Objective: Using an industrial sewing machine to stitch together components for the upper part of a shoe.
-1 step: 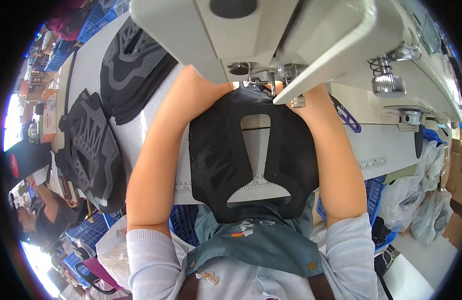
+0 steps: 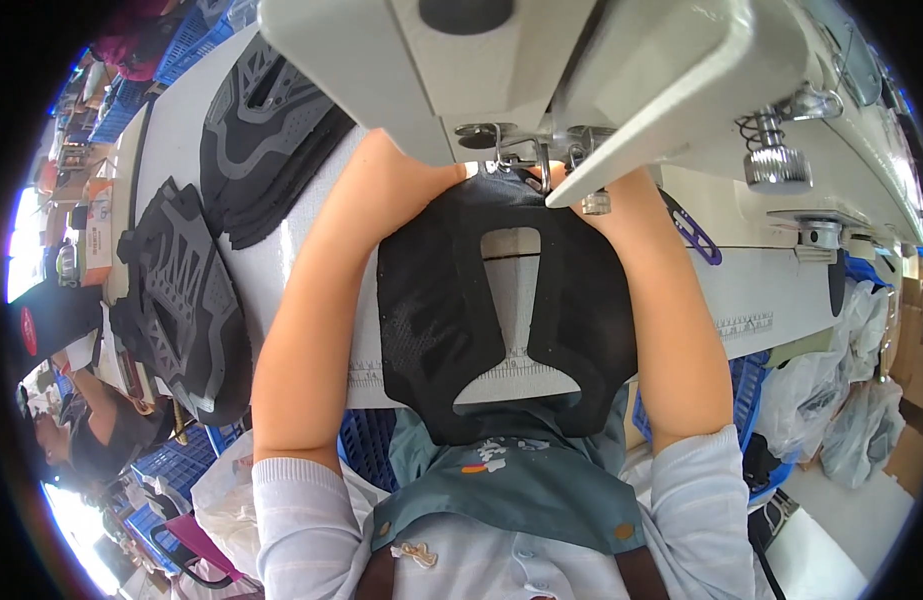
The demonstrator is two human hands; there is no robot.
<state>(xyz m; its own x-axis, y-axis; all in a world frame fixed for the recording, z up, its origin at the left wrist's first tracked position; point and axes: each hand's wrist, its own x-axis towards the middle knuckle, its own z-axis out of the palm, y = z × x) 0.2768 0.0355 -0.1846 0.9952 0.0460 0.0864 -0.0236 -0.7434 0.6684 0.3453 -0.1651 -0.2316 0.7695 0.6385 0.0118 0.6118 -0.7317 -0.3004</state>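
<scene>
Left hand (image 2: 401,172) touches the black shoe upper (image 2: 436,300) at its far left edge; the right hand (image 2: 623,202), at the far right, is partly hidden by the sewing machine (image 2: 471,90), so whether either pinches cannot be told. From them the upper's long axis runs toward the teal apron (image 2: 516,495).

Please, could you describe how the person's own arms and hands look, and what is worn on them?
Both sleeves are short and pale greyish white; the left one has a ribbed cuff. The forearms below are bare, without visible watch or bracelet. The left hand and right hand, both partly hidden, show no gloves.
</scene>
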